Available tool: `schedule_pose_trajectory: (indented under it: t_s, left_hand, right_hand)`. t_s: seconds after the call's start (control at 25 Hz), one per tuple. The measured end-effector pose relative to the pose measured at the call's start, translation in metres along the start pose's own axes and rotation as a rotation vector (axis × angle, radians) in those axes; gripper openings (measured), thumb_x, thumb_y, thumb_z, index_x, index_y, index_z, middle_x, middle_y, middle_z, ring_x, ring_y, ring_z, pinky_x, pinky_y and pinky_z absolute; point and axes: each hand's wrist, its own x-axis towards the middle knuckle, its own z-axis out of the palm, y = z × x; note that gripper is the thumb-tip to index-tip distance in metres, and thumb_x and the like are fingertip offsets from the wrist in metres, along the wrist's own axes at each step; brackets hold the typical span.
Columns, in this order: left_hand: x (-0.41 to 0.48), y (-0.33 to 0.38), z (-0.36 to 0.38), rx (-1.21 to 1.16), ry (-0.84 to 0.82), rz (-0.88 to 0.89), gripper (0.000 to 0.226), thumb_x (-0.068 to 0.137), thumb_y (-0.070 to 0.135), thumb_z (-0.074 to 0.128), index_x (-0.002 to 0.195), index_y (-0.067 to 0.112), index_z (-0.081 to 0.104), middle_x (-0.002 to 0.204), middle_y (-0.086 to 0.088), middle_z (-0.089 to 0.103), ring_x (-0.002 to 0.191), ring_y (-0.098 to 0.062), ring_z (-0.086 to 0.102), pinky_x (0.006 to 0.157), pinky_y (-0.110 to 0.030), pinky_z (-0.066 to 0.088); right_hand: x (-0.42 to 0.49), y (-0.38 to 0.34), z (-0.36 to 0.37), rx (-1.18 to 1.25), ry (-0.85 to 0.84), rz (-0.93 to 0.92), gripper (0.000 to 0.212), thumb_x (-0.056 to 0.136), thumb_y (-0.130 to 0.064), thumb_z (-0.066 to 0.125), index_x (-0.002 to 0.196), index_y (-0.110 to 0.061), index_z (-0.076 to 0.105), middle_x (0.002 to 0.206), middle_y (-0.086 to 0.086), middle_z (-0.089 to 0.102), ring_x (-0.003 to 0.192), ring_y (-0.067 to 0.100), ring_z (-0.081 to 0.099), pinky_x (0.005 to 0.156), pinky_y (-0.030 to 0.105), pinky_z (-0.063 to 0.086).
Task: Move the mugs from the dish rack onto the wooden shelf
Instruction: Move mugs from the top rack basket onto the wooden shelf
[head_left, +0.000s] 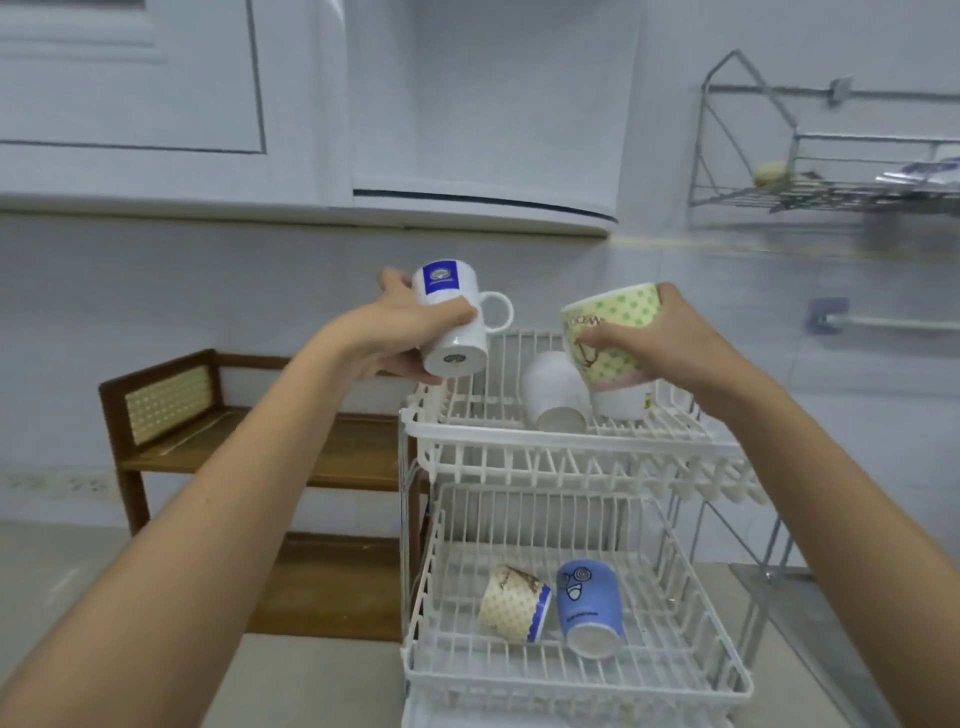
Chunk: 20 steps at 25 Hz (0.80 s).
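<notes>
Left hand (395, 332) gripping white mug (452, 322), right hand (670, 332) gripping green patterned mug (608, 332), above white dish rack (571, 447) holding four more mugs, wooden shelf (249, 447) just left

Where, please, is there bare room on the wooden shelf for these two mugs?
The wooden shelf has its upper board bare from the woven side panel across to the dish rack; the lower board looks bare too. The rack's right half is crowded with a white mug.

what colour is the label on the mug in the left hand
Blue, on a white mug; seen in the head view.
</notes>
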Motion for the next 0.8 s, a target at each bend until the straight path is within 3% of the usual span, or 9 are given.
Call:
schedule_pose_trajectory:
  t_s: [0.08,0.2,0.36,0.52,0.64,0.8]
  left_hand:
    - [-0.009,-0.012,-0.030,-0.080,-0.064,-0.010,0.069,0.077,0.024,0.075,0.120,0.036,0.022,0.107,-0.014,0.060,0.069,-0.024,0.074,0.053,-0.035,0.058]
    - [-0.021,-0.040,-0.078,-0.082,-0.077,-0.039,0.062,0.073,0.018,0.077,0.120,0.025,0.038,0.110,-0.011,0.062,0.081,-0.025,0.074,0.061,-0.039,0.060]
    - [-0.026,-0.072,-0.149,0.005,0.081,-0.050,0.055,0.052,0.030,0.082,0.098,0.028,0.052,0.098,-0.003,0.067,0.086,-0.019,0.069,0.058,-0.030,0.058]
    - [-0.011,-0.111,-0.217,0.163,0.292,-0.045,0.049,0.059,0.029,0.087,0.089,0.033,0.049,0.094,0.003,0.064,0.083,-0.015,0.065,0.056,-0.027,0.053]
    - [0.009,-0.146,-0.246,0.281,0.377,-0.058,0.059,0.059,0.029,0.088,0.103,0.025,0.049,0.098,0.001,0.062,0.084,-0.017,0.062,0.061,-0.031,0.055]
    - [0.038,-0.187,-0.263,0.475,0.443,-0.059,0.078,0.056,0.031,0.089,0.119,0.016,0.046,0.111,-0.006,0.062,0.097,-0.024,0.062,0.082,-0.042,0.056]
  right_hand:
    - [-0.002,-0.015,0.031,0.070,-0.072,-0.046,0.089,0.041,-0.048,0.086,0.114,-0.023,0.042,0.105,0.002,0.060,0.087,0.015,0.067,0.049,0.021,0.054]
    - [-0.003,-0.040,0.086,0.109,-0.164,-0.073,0.088,0.040,-0.048,0.086,0.113,-0.023,0.045,0.104,0.002,0.064,0.086,0.016,0.070,0.052,0.025,0.057]
    - [-0.002,-0.074,0.162,0.114,-0.244,-0.085,0.087,0.038,-0.053,0.084,0.110,-0.027,0.043,0.101,-0.003,0.064,0.084,0.013,0.070,0.055,0.026,0.058]
    - [0.006,-0.096,0.243,0.050,-0.247,-0.068,0.090,0.043,-0.054,0.083,0.116,-0.022,0.040,0.102,-0.004,0.061,0.089,0.014,0.065,0.059,0.027,0.058]
    - [0.020,-0.088,0.302,0.107,-0.221,0.024,0.088,0.050,-0.045,0.087,0.120,-0.016,0.040,0.109,0.001,0.060,0.095,0.019,0.063,0.069,0.031,0.059]
    - [0.036,-0.056,0.371,0.227,-0.162,0.164,0.087,0.047,-0.037,0.089,0.121,-0.010,0.052,0.108,0.006,0.067,0.093,0.019,0.067,0.060,0.024,0.057]
